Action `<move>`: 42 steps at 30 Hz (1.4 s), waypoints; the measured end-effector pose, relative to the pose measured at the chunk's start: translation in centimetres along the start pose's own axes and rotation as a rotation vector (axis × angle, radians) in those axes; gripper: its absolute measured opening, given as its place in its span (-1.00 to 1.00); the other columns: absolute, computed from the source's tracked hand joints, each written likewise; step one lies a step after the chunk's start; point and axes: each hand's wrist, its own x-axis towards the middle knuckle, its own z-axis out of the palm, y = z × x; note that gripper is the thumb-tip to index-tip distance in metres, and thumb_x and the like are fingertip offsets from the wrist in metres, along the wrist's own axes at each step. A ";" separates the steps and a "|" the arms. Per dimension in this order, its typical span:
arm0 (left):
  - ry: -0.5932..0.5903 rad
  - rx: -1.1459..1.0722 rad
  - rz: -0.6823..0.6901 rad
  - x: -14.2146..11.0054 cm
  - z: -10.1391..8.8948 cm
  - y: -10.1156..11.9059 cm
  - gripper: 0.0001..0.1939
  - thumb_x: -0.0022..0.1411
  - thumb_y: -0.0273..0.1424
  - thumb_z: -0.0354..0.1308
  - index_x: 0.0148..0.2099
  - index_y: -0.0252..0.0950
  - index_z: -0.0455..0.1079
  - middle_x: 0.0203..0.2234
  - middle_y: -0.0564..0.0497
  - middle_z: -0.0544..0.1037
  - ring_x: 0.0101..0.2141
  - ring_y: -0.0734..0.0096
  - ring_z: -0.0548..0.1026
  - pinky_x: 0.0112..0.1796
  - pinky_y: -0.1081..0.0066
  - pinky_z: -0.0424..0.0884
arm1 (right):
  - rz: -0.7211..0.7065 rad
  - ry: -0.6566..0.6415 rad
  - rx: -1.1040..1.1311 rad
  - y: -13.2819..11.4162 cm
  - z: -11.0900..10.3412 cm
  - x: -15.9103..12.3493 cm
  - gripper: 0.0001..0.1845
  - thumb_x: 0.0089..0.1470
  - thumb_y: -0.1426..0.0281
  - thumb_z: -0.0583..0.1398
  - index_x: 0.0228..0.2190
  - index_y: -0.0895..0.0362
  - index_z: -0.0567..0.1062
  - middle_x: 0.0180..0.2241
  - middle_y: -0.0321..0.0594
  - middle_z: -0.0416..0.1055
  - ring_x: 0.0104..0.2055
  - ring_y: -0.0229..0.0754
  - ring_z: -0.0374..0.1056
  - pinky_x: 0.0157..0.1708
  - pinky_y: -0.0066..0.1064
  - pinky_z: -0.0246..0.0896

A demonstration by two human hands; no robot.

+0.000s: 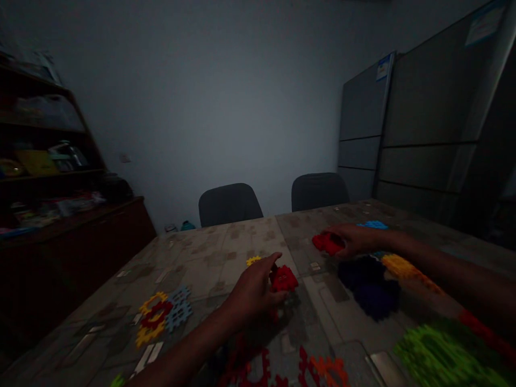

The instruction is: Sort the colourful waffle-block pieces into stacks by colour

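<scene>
My left hand is closed around a small stack of red toothed plastic pieces, held over the middle of the table. Farther back and to the right, my right hand grips more red toothed pieces, with its fingers over the pile. A yellow toothed piece lies just behind my left hand. Near my right forearm are a dark blue pile, a row of orange pieces and some light blue pieces. The light is dim, so the exact number held is unclear.
On the left lies a joined group of yellow, red and grey-blue pieces. Loose red and orange pieces are at the near edge, with a bright green pile at near right. Two chairs stand beyond the patterned table.
</scene>
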 end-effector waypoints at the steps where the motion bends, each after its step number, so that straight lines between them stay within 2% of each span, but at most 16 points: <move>1: 0.001 0.001 -0.002 0.3 0.3 -0.5 -0.12 0.09 -0.44 0.40 0.43 -0.38 0.24 0.08 -0.24 0.59 0.05 0.01 0.55 0.12 0.11 0.42 | 0.010 -0.034 -0.013 0.5 0.3 0.8 -0.28 -0.11 0.28 0.36 0.13 0.20 0.51 -0.05 0.00 0.60 -0.11 0.08 0.52 -0.17 -0.27 0.39; 4: -0.007 0.002 -0.014 0.5 1.0 -1.8 -0.13 0.10 -0.41 0.41 0.43 -0.38 0.24 0.10 -0.26 0.57 0.06 0.00 0.55 0.12 0.10 0.41 | 0.038 -0.136 -0.057 1.5 1.3 2.6 -0.38 -0.04 0.31 0.38 0.08 0.19 0.52 -0.10 -0.07 0.58 -0.17 -0.03 0.50 -0.21 -0.30 0.38; 8: -0.032 0.000 -0.063 0.3 1.3 -2.7 -0.13 0.10 -0.40 0.40 0.43 -0.30 0.24 0.12 -0.23 0.57 0.09 0.03 0.54 0.14 0.10 0.40 | 0.016 -0.277 -0.126 2.1 2.3 3.8 -0.63 0.16 0.22 0.37 -0.07 0.15 0.53 -0.17 -0.22 0.53 -0.23 -0.14 0.46 -0.21 -0.25 0.40; 13: -0.031 -0.024 -0.064 0.5 1.3 -2.5 -0.16 0.10 -0.44 0.37 0.42 -0.29 0.26 0.13 -0.21 0.57 0.07 0.06 0.55 0.11 0.14 0.43 | -0.033 -0.372 -0.221 1.3 3.0 5.0 -0.66 0.21 0.16 0.35 -0.12 0.14 0.54 -0.20 -0.24 0.52 -0.26 -0.17 0.44 -0.23 -0.26 0.40; 17: -0.038 -0.038 -0.072 0.5 1.3 -2.3 -0.15 0.10 -0.43 0.38 0.42 -0.30 0.26 0.13 -0.23 0.57 0.06 0.03 0.55 0.10 0.11 0.43 | -0.081 -0.352 -0.312 0.2 3.5 6.0 -0.60 0.14 0.18 0.38 -0.07 0.13 0.54 -0.12 -0.18 0.53 -0.18 -0.10 0.45 -0.14 -0.19 0.37; 22: -0.027 -0.035 -0.079 0.1 1.3 -2.2 -0.18 0.10 -0.43 0.37 0.41 -0.27 0.29 0.14 -0.22 0.57 0.07 0.02 0.55 0.11 0.11 0.44 | -0.185 -0.301 -0.410 -0.8 4.3 6.9 -0.56 -0.03 0.28 0.42 -0.09 0.14 0.59 -0.06 -0.08 0.54 0.03 0.08 0.39 0.06 -0.05 0.19; 25: -0.037 -0.040 -0.075 0.1 1.3 -2.4 -0.18 0.09 -0.43 0.37 0.40 -0.30 0.30 0.11 -0.23 0.58 0.08 -0.02 0.55 0.12 0.08 0.43 | -0.218 -0.304 -0.443 -1.1 4.9 7.1 -0.51 -0.15 0.29 0.45 -0.11 0.12 0.61 -0.08 -0.02 0.58 0.05 0.17 0.39 0.07 -0.03 0.14; 29: -0.023 -0.049 -0.043 0.1 1.4 -2.9 -0.18 0.11 -0.42 0.35 0.41 -0.34 0.29 0.11 -0.26 0.58 0.07 0.00 0.55 0.12 0.07 0.42 | -0.216 -0.302 -0.478 -0.7 5.1 7.0 -0.43 -0.18 0.30 0.46 -0.06 0.10 0.61 -0.10 0.03 0.60 0.06 0.21 0.39 0.09 0.00 0.08; 35: -0.037 -0.048 -0.069 0.2 1.4 -2.8 -0.17 0.10 -0.41 0.36 0.42 -0.29 0.28 0.14 -0.23 0.57 0.07 0.02 0.54 0.12 0.09 0.43 | -0.222 -0.298 -0.486 -0.4 4.6 6.9 -0.18 -0.21 0.24 0.49 0.14 0.06 0.52 0.05 0.08 0.55 0.15 0.27 0.34 0.06 -0.01 0.09; 39: -0.042 -0.043 -0.062 0.1 1.4 -2.5 -0.17 0.09 -0.44 0.34 0.42 -0.28 0.28 0.13 -0.22 0.57 0.09 0.02 0.54 0.15 0.06 0.40 | -0.247 -0.323 -0.508 -1.1 5.4 7.2 -0.31 -0.20 0.26 0.51 0.03 0.05 0.57 -0.01 -0.02 0.57 0.09 0.20 0.38 0.04 -0.04 0.14; 42: -0.031 -0.042 -0.050 -0.1 1.5 -2.6 -0.16 0.08 -0.43 0.35 0.42 -0.25 0.28 0.12 -0.21 0.57 0.08 -0.01 0.55 0.14 0.04 0.41 | -0.239 -0.326 -0.541 -1.1 6.0 7.5 -0.51 -0.02 0.24 0.45 -0.05 0.10 0.57 -0.04 -0.11 0.54 0.06 0.11 0.39 0.09 0.00 0.17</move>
